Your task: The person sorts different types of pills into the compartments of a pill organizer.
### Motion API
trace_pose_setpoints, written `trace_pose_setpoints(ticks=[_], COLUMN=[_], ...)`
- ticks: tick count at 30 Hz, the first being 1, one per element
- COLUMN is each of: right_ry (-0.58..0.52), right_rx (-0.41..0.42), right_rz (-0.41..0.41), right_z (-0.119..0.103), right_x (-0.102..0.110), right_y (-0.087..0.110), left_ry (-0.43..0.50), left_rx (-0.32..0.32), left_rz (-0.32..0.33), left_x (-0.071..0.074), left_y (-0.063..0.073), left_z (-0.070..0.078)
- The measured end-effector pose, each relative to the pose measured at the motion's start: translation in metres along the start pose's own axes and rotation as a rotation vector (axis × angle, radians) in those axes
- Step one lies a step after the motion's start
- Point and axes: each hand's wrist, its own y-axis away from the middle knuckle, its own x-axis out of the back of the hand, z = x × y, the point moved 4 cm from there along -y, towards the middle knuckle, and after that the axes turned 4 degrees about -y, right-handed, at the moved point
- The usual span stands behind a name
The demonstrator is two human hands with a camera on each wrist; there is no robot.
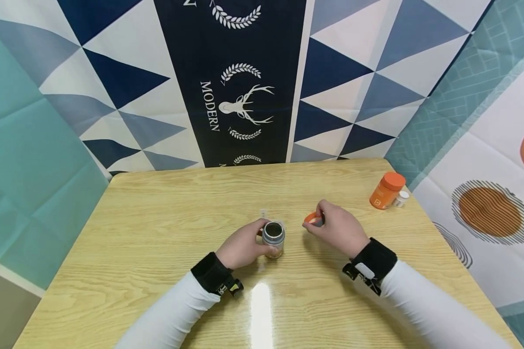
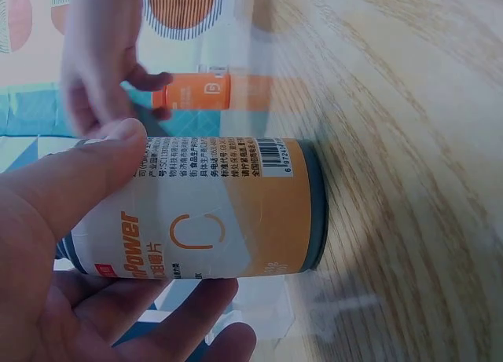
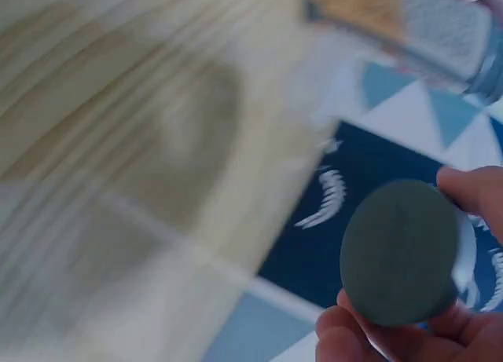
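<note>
a: from the head view, where is everything?

b: the left hand (image 1: 242, 246) grips an uncapped cylindrical bottle with a grey rim and a white-and-orange label (image 1: 273, 243), mouth up, over the middle of the pale wood-grain table (image 1: 166, 208). just right of it, the right hand (image 1: 342, 230) pinches a round dark grey lid with some orange at its edge (image 1: 313, 218). an orange plastic jar (image 1: 383, 192) and a small white bottle (image 1: 400, 199) stand together near the far right corner.

a: and the left wrist view?

b: thumb on one side of the label, fingers on the other. i can't tell whether the base touches the wood. i'd keep that grip light but firm, and the mouth level so nothing spills.

a: the right wrist view?

b: the thumb and fingers hold the lid by its rim, apart from the bottle. that's sensible: i'd keep fingertips off the inner face and move it clear of the open mouth.
</note>
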Motion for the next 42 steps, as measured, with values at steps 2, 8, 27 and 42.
trace_pose_setpoints(ticks=[2, 8, 27, 42], right_ry=[0.039, 0.073, 0.174, 0.146], right_rx=[0.004, 0.010, 0.079, 0.074], right_rz=[-0.013, -0.051, -0.152, -0.110], right_z=[0.013, 0.045, 0.055, 0.044], right_x=[0.000, -0.004, -0.016, -0.016], right_y=[-0.002, -0.006, -0.001, -0.007], left_ry=[0.003, 0.019, 0.024, 0.048], left_rx=[0.005, 0.002, 0.023, 0.025], left_rz=[0.000, 0.001, -0.057, 0.018], left_x=[0.000, 0.001, -0.001, 0.008], left_y=[0.000, 0.002, -0.002, 0.009], left_z=[0.000, 0.001, -0.003, -0.009])
